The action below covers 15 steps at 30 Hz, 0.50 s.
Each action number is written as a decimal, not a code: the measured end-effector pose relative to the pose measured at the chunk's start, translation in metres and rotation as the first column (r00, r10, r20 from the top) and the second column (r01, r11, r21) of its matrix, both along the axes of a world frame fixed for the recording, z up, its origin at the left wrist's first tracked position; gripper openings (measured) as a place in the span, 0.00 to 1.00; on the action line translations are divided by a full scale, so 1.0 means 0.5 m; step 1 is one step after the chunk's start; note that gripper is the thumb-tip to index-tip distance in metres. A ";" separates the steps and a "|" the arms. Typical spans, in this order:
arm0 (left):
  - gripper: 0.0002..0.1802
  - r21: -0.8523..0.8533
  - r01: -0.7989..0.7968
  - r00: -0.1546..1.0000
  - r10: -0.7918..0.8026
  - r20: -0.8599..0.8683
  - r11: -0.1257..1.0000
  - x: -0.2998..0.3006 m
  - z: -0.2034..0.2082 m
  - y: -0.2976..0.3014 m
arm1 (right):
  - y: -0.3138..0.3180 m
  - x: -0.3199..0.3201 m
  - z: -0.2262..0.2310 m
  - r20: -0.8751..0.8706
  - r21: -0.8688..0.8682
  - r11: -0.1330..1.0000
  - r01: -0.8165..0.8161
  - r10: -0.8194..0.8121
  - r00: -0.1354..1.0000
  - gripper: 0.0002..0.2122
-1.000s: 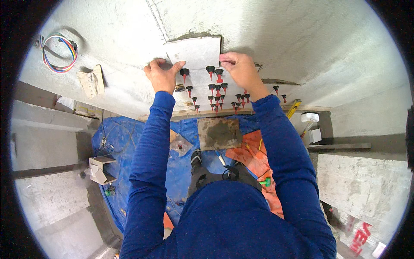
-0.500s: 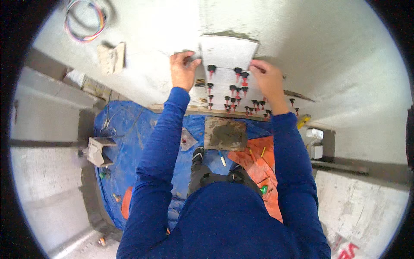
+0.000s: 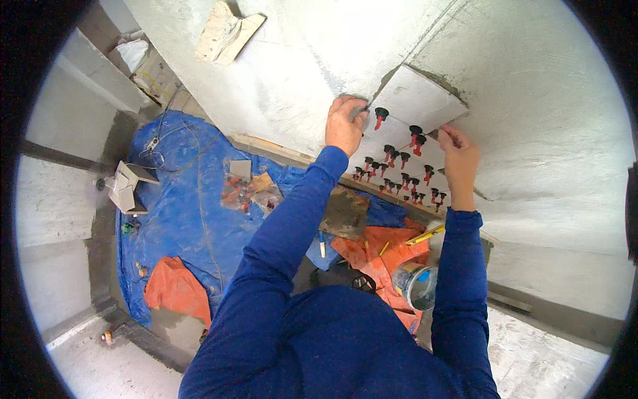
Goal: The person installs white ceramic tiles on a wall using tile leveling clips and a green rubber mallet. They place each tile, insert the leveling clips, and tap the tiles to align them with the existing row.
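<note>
A pale grey tile lies against the wall surface, with wet mortar showing along its upper edges. Below it, more tiles carry several black-capped red tile leveling clips. My left hand is at the tile's lower left corner, fingers bent and thumb apart from them, fingertips touching or very near the edge. At the lower right corner is my right hand, its thumb and fingers drawn together at the edge. Whether a small piece sits between those fingertips is hidden.
A blue tarp covers the floor, with orange sheeting on it. A bucket stands beside my right forearm, near a mortar-smeared board. A bag of red pieces lies left of my left arm. A broken beige piece rests at upper left.
My view has turned, so the tile now appears tilted and farther right. Both hands have stayed at the tile's sides, now by its lower corners. The bucket has come into view.
</note>
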<state>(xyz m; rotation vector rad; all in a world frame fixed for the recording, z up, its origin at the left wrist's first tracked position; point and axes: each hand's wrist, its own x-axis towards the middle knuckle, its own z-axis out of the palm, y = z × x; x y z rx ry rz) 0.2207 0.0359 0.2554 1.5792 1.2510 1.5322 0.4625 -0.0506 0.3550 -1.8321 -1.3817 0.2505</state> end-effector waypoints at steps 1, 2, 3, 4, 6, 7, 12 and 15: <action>0.11 0.007 -0.010 1.000 0.010 0.018 1.000 0.002 0.003 0.001 | -0.001 -0.003 0.003 -0.018 -0.010 1.000 0.012 -0.012 1.000 0.15; 0.11 0.001 -0.012 1.000 0.012 0.026 1.000 0.003 0.008 0.003 | -0.002 -0.006 0.007 0.006 -0.007 1.000 0.025 -0.025 1.000 0.15; 0.11 0.011 -0.028 0.998 0.027 0.055 1.000 0.003 0.014 0.004 | -0.003 -0.010 0.013 0.017 -0.003 0.999 0.036 -0.035 0.999 0.15; 0.11 0.006 -0.038 0.996 0.038 0.076 0.999 0.000 0.022 0.005 | -0.005 -0.015 0.020 0.043 -0.005 0.998 0.063 -0.063 0.997 0.16; 0.11 0.043 -0.071 0.995 0.068 0.076 0.997 -0.004 0.042 0.009 | -0.014 -0.026 0.039 0.078 0.058 0.995 0.080 -0.084 0.993 0.14; 0.10 0.086 -0.096 0.994 0.091 0.056 0.992 -0.008 0.053 0.012 | -0.018 -0.030 0.053 0.097 0.082 0.992 0.095 -0.102 0.990 0.14; 0.10 0.176 -0.137 0.990 0.136 0.018 0.975 -0.017 0.116 0.025 | -0.023 -0.035 0.136 0.140 0.212 0.975 0.071 -0.102 0.985 0.12; 0.09 0.166 -0.095 0.995 0.091 0.034 0.982 -0.012 0.141 0.027 | -0.021 -0.034 0.168 0.122 0.260 0.965 0.041 -0.075 0.990 0.11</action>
